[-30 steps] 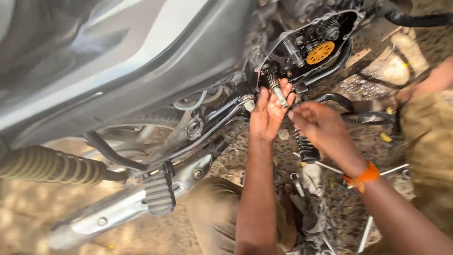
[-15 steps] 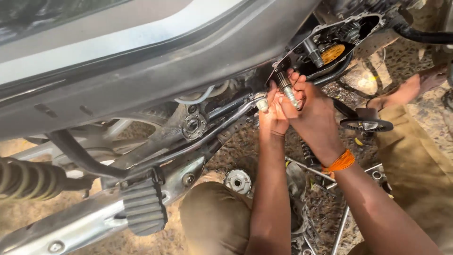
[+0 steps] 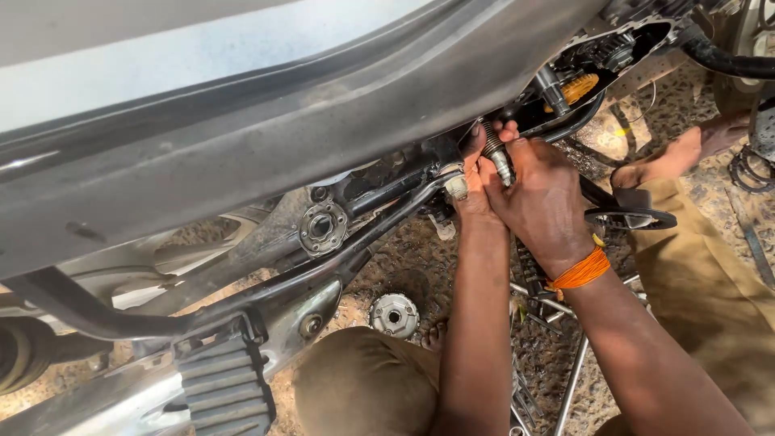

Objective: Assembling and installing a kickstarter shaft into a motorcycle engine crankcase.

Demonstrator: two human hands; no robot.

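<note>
Both my hands are pressed together under a motorcycle's open engine case [image 3: 613, 56]. My left hand [image 3: 471, 182] grips the lower end of a ribbed metal shaft [image 3: 496, 153] that sticks out of the case. My right hand [image 3: 542, 202], with an orange band at the wrist, wraps around the same shaft from the right. An orange gear [image 3: 577, 87] and other parts show inside the open case. The shaft's inner end is hidden behind the frame.
The grey seat and side panel [image 3: 266, 121] fill the upper left. A black frame tube [image 3: 323, 266], a ribbed footrest [image 3: 222, 387] and the exhaust lie lower left. A round clutch part [image 3: 394, 315] and several loose tools [image 3: 565, 387] lie on gravel. My foot [image 3: 678, 157] rests at right.
The view has moved closer and lower under the motorcycle. My hands have closed tighter on the shaft and pushed up toward the engine case.
</note>
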